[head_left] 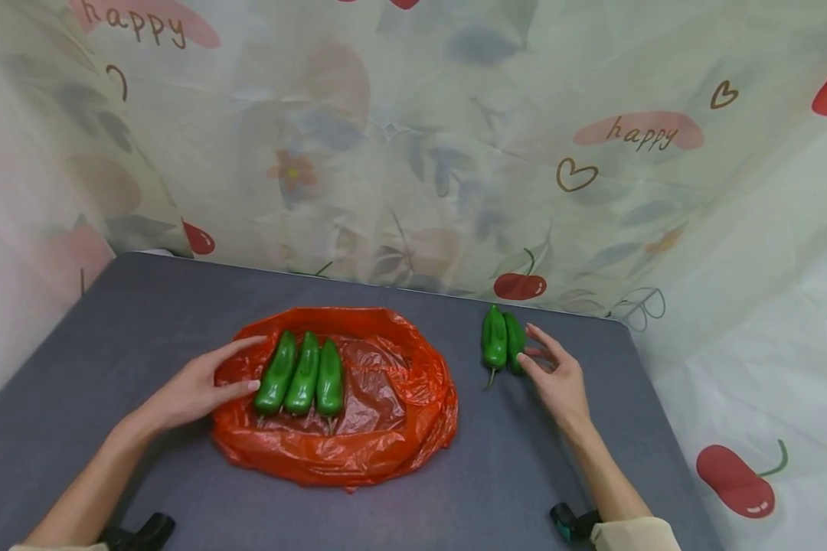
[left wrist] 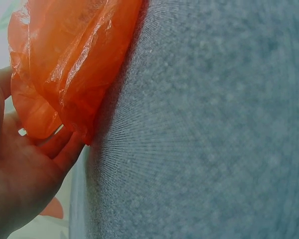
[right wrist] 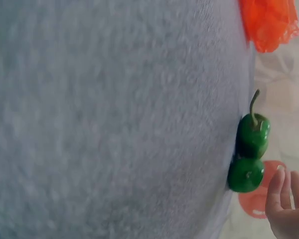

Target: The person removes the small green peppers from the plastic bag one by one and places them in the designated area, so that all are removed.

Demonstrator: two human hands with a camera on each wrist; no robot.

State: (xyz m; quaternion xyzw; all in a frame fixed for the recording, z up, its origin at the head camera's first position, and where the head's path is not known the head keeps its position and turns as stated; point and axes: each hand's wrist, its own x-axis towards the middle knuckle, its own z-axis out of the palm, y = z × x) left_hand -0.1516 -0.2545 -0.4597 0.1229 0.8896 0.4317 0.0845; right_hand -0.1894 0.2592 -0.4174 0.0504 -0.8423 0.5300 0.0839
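Three green peppers (head_left: 304,375) lie side by side on an open red plastic bag (head_left: 423,375). My left hand (head_left: 200,386) is at the bag's left side, its thumb and index finger reaching over the rim beside the leftmost pepper. The left wrist view shows the fingers of that hand against the orange-red plastic (left wrist: 84,64); some are hidden behind it. To the right of the bag, two more green peppers (head_left: 495,340) lie together on the table. My right hand (head_left: 558,383) is just right of them, fingers extended and loosely bent. In the right wrist view a gap separates its fingertips from the peppers (right wrist: 246,175).
The grey tabletop (head_left: 358,516) holds the bag and the peppers. A patterned curtain (head_left: 400,153) hangs behind the far edge and along both sides. Black straps with devices (head_left: 575,524) are on the wrists.
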